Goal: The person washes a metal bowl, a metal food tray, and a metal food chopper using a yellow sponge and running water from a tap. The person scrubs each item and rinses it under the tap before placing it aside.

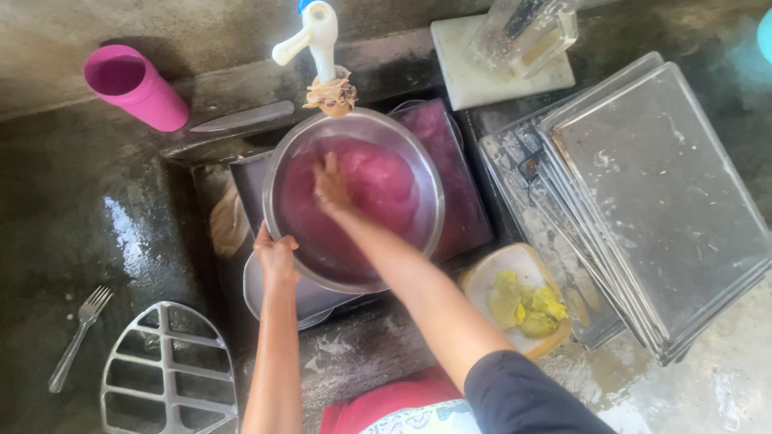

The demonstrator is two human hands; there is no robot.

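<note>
Wet sink: left hand grips bowl, right hand inside

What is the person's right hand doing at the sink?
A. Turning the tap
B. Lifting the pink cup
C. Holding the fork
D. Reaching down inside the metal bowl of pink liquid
D: the right hand is down inside the metal bowl of pink liquid, while the left hand grips the bowl's near rim; the fork and pink cup lie untouched.
</note>
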